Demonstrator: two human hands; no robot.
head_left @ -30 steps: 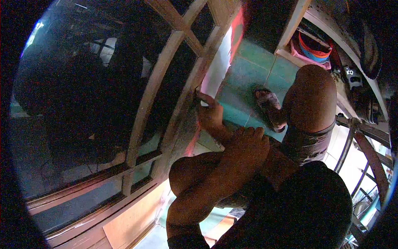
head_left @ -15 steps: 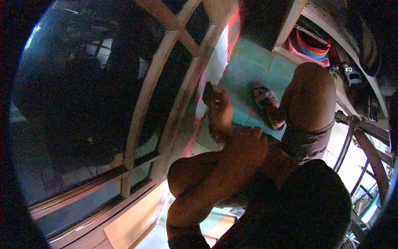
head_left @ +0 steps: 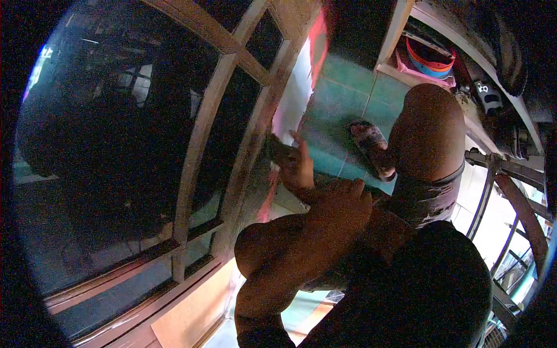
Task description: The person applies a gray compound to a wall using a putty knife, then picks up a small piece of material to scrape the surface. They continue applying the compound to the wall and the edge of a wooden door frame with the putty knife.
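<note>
My right hand (head_left: 300, 167) holds a small dark, blocky thing (head_left: 282, 152) against the lower edge of a wooden frame (head_left: 246, 153) with dark glass panes. One finger stretches out past that thing; its exact kind does not show in the dim light. My left hand (head_left: 351, 196) lies over my right forearm, its fingers curled and their tips hidden. Just beyond my right hand, a white and red painted strip (head_left: 296, 101) runs along the foot of the frame. Both my knees are bent, close about my arms.
Green floor tiles (head_left: 342, 93) lie beyond my hands, with my foot (head_left: 371, 139) on them. At the upper right a shelf (head_left: 394, 40) holds orange and blue round containers (head_left: 429, 64) and shoes. A light brown board (head_left: 191, 307) stands at lower left; metal bars (head_left: 490, 197) cross the bright right side.
My right hand has moved left and down along the frame with the dark thing, and one finger now points out. My left hand stays nearly where it was.
</note>
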